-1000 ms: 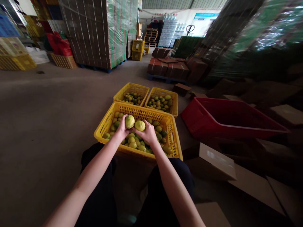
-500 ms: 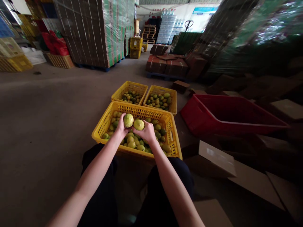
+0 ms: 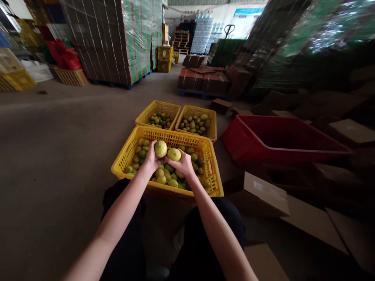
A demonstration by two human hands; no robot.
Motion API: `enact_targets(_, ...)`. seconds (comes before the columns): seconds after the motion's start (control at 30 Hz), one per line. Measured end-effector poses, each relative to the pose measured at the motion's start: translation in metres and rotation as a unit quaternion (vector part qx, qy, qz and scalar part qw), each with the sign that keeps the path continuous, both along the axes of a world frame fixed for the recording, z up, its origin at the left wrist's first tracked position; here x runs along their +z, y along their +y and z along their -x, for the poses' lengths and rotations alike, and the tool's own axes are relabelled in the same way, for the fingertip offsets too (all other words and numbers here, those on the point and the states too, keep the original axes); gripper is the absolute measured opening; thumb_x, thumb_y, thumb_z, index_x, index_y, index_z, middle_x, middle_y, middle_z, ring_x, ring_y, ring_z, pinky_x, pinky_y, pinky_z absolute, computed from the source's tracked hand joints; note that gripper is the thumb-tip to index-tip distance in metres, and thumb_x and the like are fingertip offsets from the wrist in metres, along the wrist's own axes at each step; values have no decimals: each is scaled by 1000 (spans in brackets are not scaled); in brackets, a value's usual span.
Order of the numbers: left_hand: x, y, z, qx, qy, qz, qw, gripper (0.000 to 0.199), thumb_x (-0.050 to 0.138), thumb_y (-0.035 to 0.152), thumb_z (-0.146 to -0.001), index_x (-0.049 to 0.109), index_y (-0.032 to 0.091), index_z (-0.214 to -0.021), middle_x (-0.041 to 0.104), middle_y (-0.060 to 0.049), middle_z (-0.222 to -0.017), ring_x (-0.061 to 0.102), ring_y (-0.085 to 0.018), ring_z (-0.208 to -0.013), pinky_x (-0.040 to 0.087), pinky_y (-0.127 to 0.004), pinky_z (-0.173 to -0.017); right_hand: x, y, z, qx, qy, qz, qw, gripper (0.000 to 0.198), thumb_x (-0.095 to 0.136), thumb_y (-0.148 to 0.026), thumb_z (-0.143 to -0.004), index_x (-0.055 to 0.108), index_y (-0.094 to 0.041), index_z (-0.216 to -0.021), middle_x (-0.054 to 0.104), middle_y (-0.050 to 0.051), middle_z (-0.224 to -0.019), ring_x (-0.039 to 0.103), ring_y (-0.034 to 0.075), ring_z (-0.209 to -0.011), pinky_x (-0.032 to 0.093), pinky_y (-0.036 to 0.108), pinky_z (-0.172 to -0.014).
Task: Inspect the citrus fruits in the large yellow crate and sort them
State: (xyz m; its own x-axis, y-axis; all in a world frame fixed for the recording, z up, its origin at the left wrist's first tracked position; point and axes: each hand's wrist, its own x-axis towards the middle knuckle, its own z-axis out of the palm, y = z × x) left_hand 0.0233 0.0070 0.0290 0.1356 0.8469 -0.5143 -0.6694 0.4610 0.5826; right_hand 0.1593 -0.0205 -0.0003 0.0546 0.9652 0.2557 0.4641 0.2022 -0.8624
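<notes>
My left hand [image 3: 151, 158] is closed round a yellow-green lemon [image 3: 161, 149], its thumb along the fruit's left side. A second, yellower lemon [image 3: 174, 154] is gripped in my right hand [image 3: 185, 164]. Both fruits are held side by side, close together, above a large yellow plastic crate [image 3: 216, 171]. Inside that crate lie many green and yellow lemons [image 3: 161, 179], partly hidden by my hands and forearms. The crate stands in front of my knees.
Behind are two smaller yellow crates, a left one [image 3: 141, 117] and a right one [image 3: 214, 127], holding similar fruit. A red tub [image 3: 243, 150] stands to the right. Cardboard boxes [image 3: 265, 193] lie nearer on that side. Wrapped pallet stacks [image 3: 99, 43] rise farther back.
Both lemons stay in my hands and have shifted slightly right relative to the crate. The whole view has moved a little, so the surroundings appear farther left.
</notes>
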Motion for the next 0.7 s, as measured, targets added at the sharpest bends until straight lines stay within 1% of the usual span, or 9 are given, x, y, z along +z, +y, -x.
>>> enact_targets(0.13, 5, 0, -5, -17, -30, -8, 999, 43, 41, 52, -93, 62, 17, -81, 63, -5, -62, 60, -17, -57, 45, -24, -46, 4, -1, -2, -16, 70, 16, 997, 37, 74, -47, -62, 61, -21, -84, 69, 1, -76, 61, 18, -68, 53, 30, -64)
enact_targets(0.27, 8, -1, -6, -20, -63, -19, 998, 41, 42, 51, -93, 61, 18, -80, 60, -4, -59, 52, -14, -48, 41, -23, -43, 12, -5, -2, -45, 103, -2, 994, 32, 74, -43, -62, 59, -20, -78, 65, 1, -70, 59, 18, -65, 51, 30, -61)
enact_targets(0.37, 7, -1, -4, -24, -70, -28, 997, 41, 41, 52, -93, 60, 19, -78, 59, -4, -59, 50, -13, -45, 35, -22, -38, 15, -6, 0, -47, 130, -6, 990, 28, 74, -39, -62, 57, -21, -77, 63, 0, -71, 58, 18, -65, 50, 30, -61)
enact_targets(0.43, 5, -1, -1, -33, -74, -20, 997, 44, 39, 54, -93, 60, 18, -77, 58, -3, -59, 46, -10, -41, 27, -20, -33, 15, -5, 2, -44, 157, -14, 987, 33, 75, -36, -61, 57, -22, -84, 62, -1, -74, 58, 18, -68, 51, 30, -64)
enact_targets(0.5, 3, 1, 2, -36, -77, -14, 996, 45, 39, 55, -93, 60, 17, -78, 58, -3, -59, 41, -8, -38, 21, -18, -30, 13, -3, 5, -54, 198, -17, 979, 44, 76, -35, -58, 55, -24, -94, 60, -3, -79, 57, 17, -71, 51, 29, -67)
enact_targets(0.53, 2, 2, 4, -32, -75, -17, 997, 45, 41, 55, -92, 60, 17, -79, 59, -3, -60, 41, -7, -38, 21, -18, -31, 12, -1, 6, -61, 230, -11, 971, 49, 78, -35, -56, 53, -25, -99, 59, -3, -81, 57, 16, -72, 52, 29, -67)
enact_targets(0.6, 2, 4, 9, -13, -69, -38, 997, 41, 45, 54, -91, 61, 17, -82, 62, -3, -65, 46, -8, -42, 30, -17, -34, 12, 4, 8, -65, 315, 21, 947, 60, 82, -34, -52, 51, -27, -102, 58, -5, -82, 57, 16, -71, 52, 29, -65)
enact_targets(0.67, 3, 6, 14, 4, -69, -71, 995, 38, 51, 53, -89, 63, 17, -87, 66, -5, -73, 56, -11, -52, 41, -19, -42, 14, 8, 9, -42, 404, 61, 912, 67, 86, -31, -46, 52, -28, -103, 60, -5, -81, 59, 16, -69, 53, 30, -63)
enact_targets(0.7, 4, 6, 17, 8, -74, -88, 993, 37, 53, 52, -88, 64, 17, -89, 67, -6, -78, 59, -13, -57, 45, -20, -47, 16, 9, 9, -24, 442, 80, 893, 66, 86, -32, -45, 53, -28, -102, 61, -4, -81, 60, 17, -68, 54, 31, -62)
